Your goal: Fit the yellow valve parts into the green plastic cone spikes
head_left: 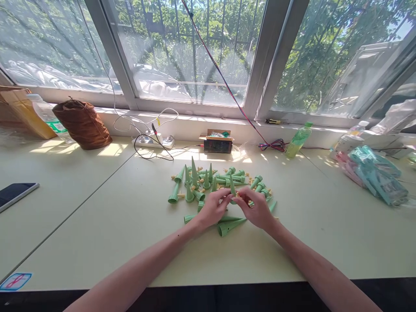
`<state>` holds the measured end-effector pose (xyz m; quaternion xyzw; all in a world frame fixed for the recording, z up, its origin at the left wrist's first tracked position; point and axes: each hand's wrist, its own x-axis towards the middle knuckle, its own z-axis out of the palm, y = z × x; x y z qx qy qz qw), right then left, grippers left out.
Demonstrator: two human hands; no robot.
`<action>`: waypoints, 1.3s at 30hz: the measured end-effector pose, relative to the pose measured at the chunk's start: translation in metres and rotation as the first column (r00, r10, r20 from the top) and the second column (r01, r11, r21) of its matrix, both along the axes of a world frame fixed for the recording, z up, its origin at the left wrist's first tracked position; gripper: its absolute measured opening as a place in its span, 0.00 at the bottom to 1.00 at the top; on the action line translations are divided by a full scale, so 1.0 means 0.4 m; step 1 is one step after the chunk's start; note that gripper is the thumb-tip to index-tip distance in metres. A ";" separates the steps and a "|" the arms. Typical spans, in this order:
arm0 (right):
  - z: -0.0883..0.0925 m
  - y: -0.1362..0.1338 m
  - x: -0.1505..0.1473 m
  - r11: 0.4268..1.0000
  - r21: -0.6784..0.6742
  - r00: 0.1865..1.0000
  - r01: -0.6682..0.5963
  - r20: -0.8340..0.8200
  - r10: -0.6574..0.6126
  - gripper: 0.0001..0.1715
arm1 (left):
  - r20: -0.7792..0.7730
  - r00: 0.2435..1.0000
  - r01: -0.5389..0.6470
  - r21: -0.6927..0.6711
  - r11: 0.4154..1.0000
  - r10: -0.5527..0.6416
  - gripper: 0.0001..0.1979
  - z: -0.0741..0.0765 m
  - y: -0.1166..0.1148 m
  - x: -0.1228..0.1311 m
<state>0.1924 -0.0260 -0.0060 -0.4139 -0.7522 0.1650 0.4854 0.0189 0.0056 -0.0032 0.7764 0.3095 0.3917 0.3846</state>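
Observation:
A heap of green plastic cones [208, 180] with small yellow fittings lies on the pale table [97, 216] near the window. My left hand [212, 209] and my right hand [256, 209] meet over the near edge of the heap. Together they pinch one green cone [232, 187] that points upward, the left hand's fingers closed on its base and the right hand's fingertips on a small yellow piece at its side. Two loose cones [231, 225] lie flat on the table just below my hands.
A phone [16, 193] lies at the left edge. On the sill side stand a brown bag [82, 123], a power strip with cables [152, 141], a small box [217, 142] and a green bottle [298, 141]. Teal plastic packets [377, 173] are piled at right.

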 end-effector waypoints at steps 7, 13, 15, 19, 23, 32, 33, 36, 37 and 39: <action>-0.003 0.002 -0.001 0.999 -0.017 0.997 0.029 0.071 -0.028 0.10 | -0.008 1.000 0.024 0.000 1.000 -0.024 0.17 -0.001 0.006 -0.005; -0.006 0.005 -0.002 0.998 -0.052 0.996 0.043 0.077 -0.039 0.13 | -0.011 0.999 0.030 0.006 1.000 -0.030 0.16 -0.001 0.008 -0.007; -0.008 0.006 -0.002 0.998 -0.058 0.997 0.033 0.067 -0.029 0.12 | -0.017 0.999 0.027 -0.008 1.000 -0.028 0.16 -0.002 0.008 -0.006; -0.013 0.010 -0.001 0.997 -0.064 0.998 0.042 0.050 -0.039 0.11 | -0.019 1.000 -0.011 -0.016 1.000 0.011 0.14 -0.004 0.004 -0.002; -0.007 0.019 0.009 0.995 -0.073 0.996 0.071 0.054 -0.067 0.13 | -0.049 0.989 -0.133 0.125 0.983 0.140 0.10 -0.007 -0.003 0.000; 0.029 0.053 0.073 0.949 -0.017 0.949 0.313 -0.040 -0.314 0.17 | -0.162 0.963 -0.145 0.355 0.924 0.213 0.06 -0.017 -0.012 0.001; 0.029 0.057 0.079 0.943 -0.005 0.942 0.333 -0.034 -0.333 0.18 | -0.174 0.961 -0.143 0.355 0.924 0.215 0.06 -0.018 -0.012 0.001; 0.023 0.067 0.090 0.927 0.038 0.928 0.373 0.008 -0.373 0.18 | -0.208 0.953 -0.137 0.353 0.925 0.221 0.05 -0.019 -0.010 0.001; 0.021 0.070 0.092 0.924 0.049 0.925 0.378 0.023 -0.380 0.18 | -0.220 0.949 -0.137 0.352 0.926 0.225 0.05 -0.019 -0.010 0.001; 0.017 0.076 0.094 0.923 0.059 0.922 0.381 0.052 -0.384 0.17 | -0.244 0.942 -0.137 0.345 0.928 0.230 0.04 -0.019 -0.009 0.002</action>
